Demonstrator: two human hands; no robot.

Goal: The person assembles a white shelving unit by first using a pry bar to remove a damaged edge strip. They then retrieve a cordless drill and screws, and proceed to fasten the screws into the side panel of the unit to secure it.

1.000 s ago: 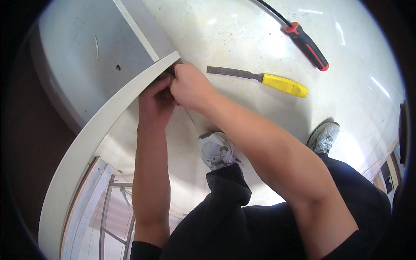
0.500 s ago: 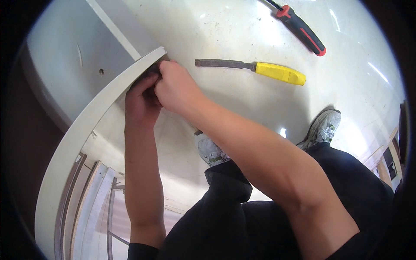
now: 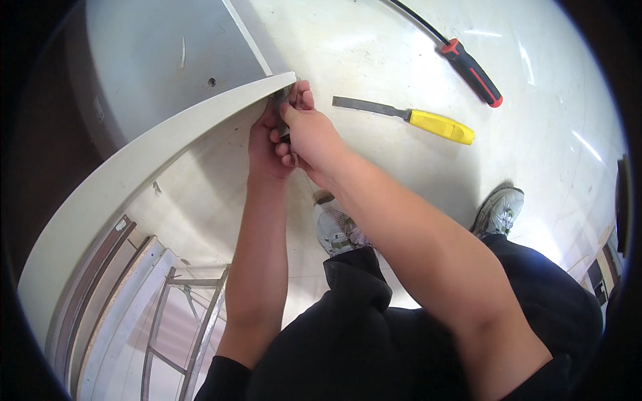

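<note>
A long white panel stands on edge at the left, and the lens bends its top edge into a curve. Both my hands are at its far end. Between them is a small dark metal piece against the panel's inner side, partly covered by fingers; its exact kind cannot be made out. My right hand is closed with the thumb pressed on this piece. My left hand is curled around it from behind, close to the panel, its fingers partly hidden. To the right of my hands lies a chisel with a yellow handle.
A black-and-red-handled tool with a dark shaft lies beyond the chisel on the pale floor. Beyond the panel is a grey board with a small hole. Several boards and a metal stepladder stand at lower left. My shoes are below.
My view has shifted, so the panel end and my hands appear further right. My right hand has turned, with its fingers now more visible, and the dark metal piece shows between the hands.
</note>
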